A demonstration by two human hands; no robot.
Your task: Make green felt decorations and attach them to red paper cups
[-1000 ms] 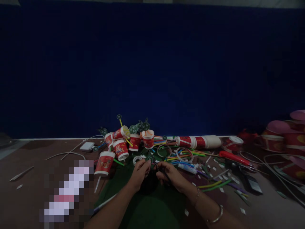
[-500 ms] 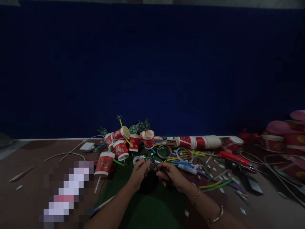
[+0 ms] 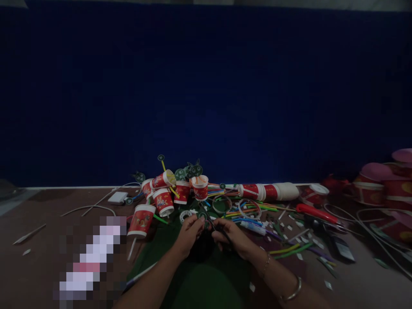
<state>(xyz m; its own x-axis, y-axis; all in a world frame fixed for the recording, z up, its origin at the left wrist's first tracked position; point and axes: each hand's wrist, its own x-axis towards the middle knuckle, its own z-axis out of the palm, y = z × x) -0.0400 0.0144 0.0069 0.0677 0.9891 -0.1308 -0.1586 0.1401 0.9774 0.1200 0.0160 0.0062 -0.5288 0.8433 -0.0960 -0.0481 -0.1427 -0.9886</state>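
Observation:
My left hand (image 3: 188, 235) is closed in a pinch on a small dark green round cutout (image 3: 202, 216) with a pale mark on it. Fingers of my right hand (image 3: 234, 238) wrap round the handles of dark scissors (image 3: 211, 223). The scissor blades point up and to the left, beside the cutout; whether they touch it is hard to tell in the dim light. Just past my left hand lies a white roll of tape (image 3: 186, 214). A dark green cloth (image 3: 209, 281) spreads beneath both hands.
Red paper cups (image 3: 140, 221) with straws and green cutouts cluster at the back left. Stacked cups (image 3: 270, 191), tape rings (image 3: 249, 209), coloured sticks (image 3: 294, 249) and paper scraps lie right, with a red-handled tool (image 3: 315, 212) and white cable. A blue partition (image 3: 206, 94) stands behind.
Both hands have shifted very slightly, with the cutout and the scissors still in them. The things on the table stay where they were.

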